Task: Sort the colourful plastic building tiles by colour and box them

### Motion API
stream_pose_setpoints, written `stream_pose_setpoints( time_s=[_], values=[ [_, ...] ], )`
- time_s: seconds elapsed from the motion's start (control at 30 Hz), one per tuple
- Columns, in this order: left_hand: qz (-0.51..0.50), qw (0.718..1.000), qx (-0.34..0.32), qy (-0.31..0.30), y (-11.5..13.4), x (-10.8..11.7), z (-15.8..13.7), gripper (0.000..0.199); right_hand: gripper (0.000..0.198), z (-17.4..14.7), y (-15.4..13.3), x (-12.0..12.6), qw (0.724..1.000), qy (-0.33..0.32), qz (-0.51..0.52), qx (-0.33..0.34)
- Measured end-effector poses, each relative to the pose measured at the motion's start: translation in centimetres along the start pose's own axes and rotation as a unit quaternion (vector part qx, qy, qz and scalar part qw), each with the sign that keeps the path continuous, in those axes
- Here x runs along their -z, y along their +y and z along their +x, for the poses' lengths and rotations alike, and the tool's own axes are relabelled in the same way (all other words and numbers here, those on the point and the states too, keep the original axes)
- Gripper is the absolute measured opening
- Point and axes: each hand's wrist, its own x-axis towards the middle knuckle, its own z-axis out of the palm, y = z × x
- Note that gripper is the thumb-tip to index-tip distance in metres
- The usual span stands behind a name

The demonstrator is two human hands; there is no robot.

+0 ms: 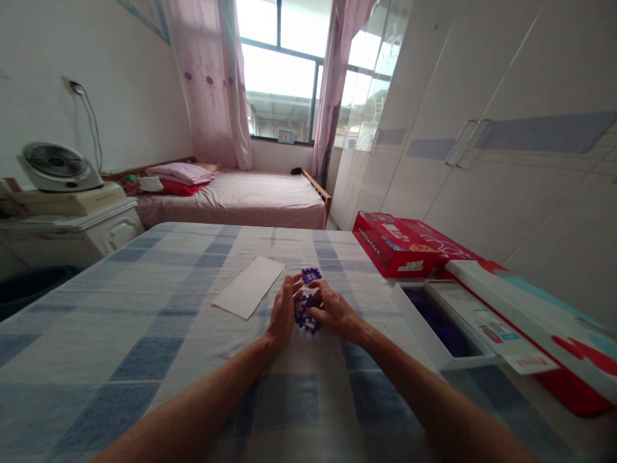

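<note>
Well, on the right stood a red box (418, 239) with pale characters on its top and side, and nearer lay a white printed leaflet (496, 328) with red marks; both were too small for you to read. Your purple cluster (306, 314) had toothed, openwork edges, and a square purple piece (311, 276) looked alike. The cluster sat between your left hand (283, 312), cupped on its left, and your right hand (332, 310), its fingers bent against it; whether either pinched it, I couldn't tell. The piece lay just beyond, at the far fingertips.
</note>
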Motion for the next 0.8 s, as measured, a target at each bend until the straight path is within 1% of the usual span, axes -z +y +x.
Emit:
stream_pose_setpoints(
  time_s=[0.03,0.07,0.17,0.3,0.37,0.43,0.53,0.6,0.67,0.7,0.73,0.8],
  values=[
    [0.0,1.0,-0.007,0.016,-0.1,0.0,0.1,0.066,0.044,0.6,0.2,0.5,1.0,0.007,-0.005,-0.013],
    [0.001,0.999,-0.013,0.029,-0.2,0.0,0.2,0.066,0.04,1.4,0.4,0.9,0.999,0.012,-0.023,-0.028],
    [0.006,0.999,-0.018,0.044,-0.4,0.0,0.4,0.064,0.022,4.2,1.2,1.8,0.993,0.028,-0.098,-0.063],
    [0.011,0.999,-0.017,0.037,-0.8,0.2,0.6,0.061,0.016,7.1,2.5,1.3,0.981,0.056,-0.154,-0.099],
    [0.009,0.999,-0.02,0.034,-0.8,0.2,0.6,0.061,0.017,7.7,2.9,0.6,0.978,0.062,-0.167,-0.112],
    [0.005,0.999,-0.024,0.031,-0.8,0.2,0.4,0.061,0.023,7.7,2.9,0.0,0.976,0.073,-0.169,-0.115],
    [0.001,0.999,-0.029,0.026,-0.7,0.3,0.3,0.059,0.032,7.3,2.2,-0.7,0.979,0.097,-0.152,-0.093],
    [0.002,0.999,-0.032,0.023,-0.7,0.4,0.3,0.058,0.032,6.7,1.7,-0.5,0.982,0.114,-0.131,-0.075],
    [0.005,0.999,-0.031,0.023,-0.9,0.6,0.5,0.057,0.028,5.5,1.3,0.8,0.982,0.136,-0.11,-0.068],
    [0.008,0.999,-0.03,0.023,-0.9,0.7,0.6,0.058,0.026,4.7,1.3,1.8,0.981,0.149,-0.1,-0.07],
    [0.011,0.999,-0.028,0.023,-1.0,0.7,0.7,0.058,0.025,3.7,1.5,3.2,0.98,0.163,-0.091,-0.074],
    [0.015,0.999,-0.028,0.023,-1.2,0.8,0.8,0.059,0.025,1.2,2.4,6.8,0.974,0.191,-0.076,-0.089]
  ],
)
